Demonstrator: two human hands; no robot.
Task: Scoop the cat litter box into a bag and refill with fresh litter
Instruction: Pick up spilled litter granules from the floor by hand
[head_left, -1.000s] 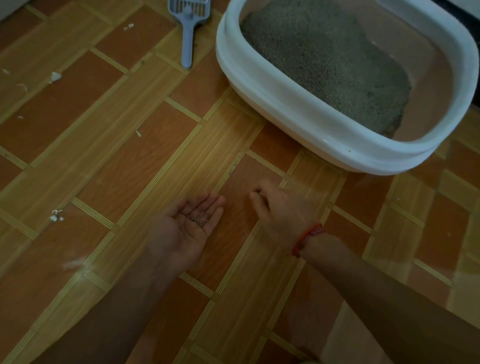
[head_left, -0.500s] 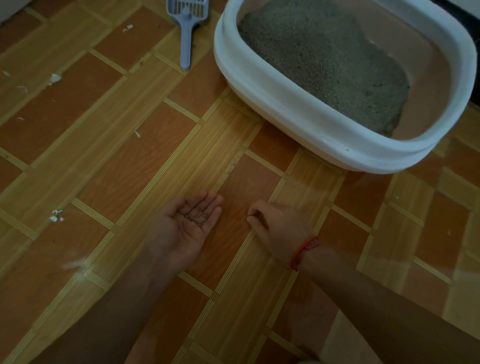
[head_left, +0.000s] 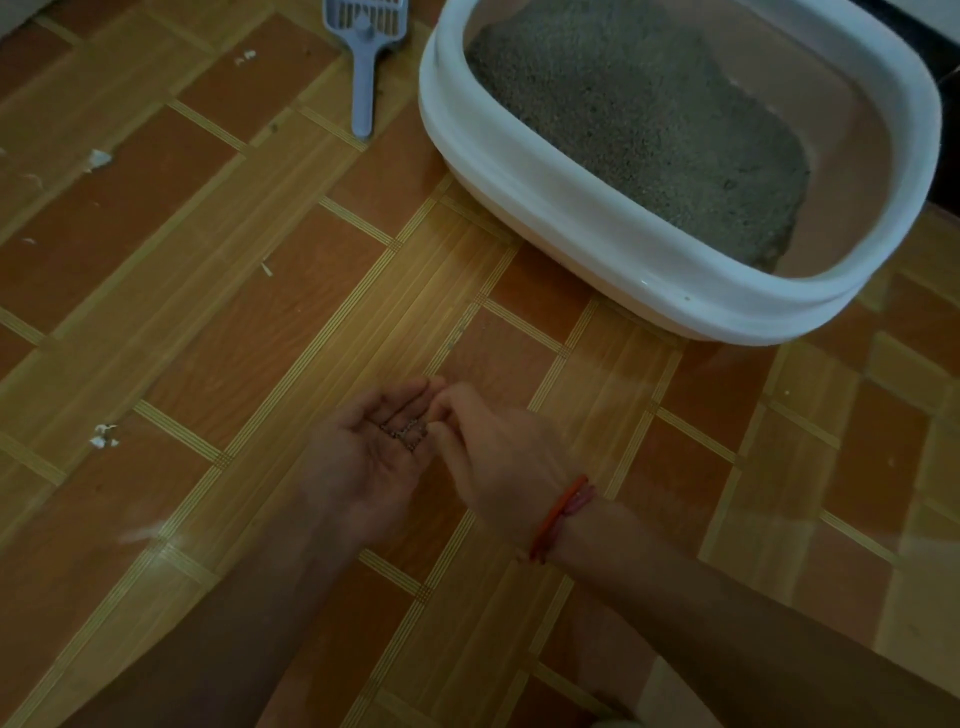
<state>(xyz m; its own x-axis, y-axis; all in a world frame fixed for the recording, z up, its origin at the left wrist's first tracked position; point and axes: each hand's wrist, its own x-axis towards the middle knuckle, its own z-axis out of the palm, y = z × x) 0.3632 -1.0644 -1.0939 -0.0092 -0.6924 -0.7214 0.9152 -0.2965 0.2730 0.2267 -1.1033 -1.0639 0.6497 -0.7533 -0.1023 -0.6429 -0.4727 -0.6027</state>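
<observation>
**While litter grains (head_left: 405, 434) rest in left hand (head_left: 374, 457)**

I see that hand flat, palm up, cupping them. Right hand (head_left: 498, 447) has curled fingertips at the grains; can't tell its grip. Litter box (head_left: 519, 187) lies on floor (head_left: 208, 312), well apart, ahead-right of both hands.

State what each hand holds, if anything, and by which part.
The left hand cradles a few litter grains loose on its upturned fingers. The right hand bunches its fingertips there; whether they pinch grains cannot be told.
</observation>
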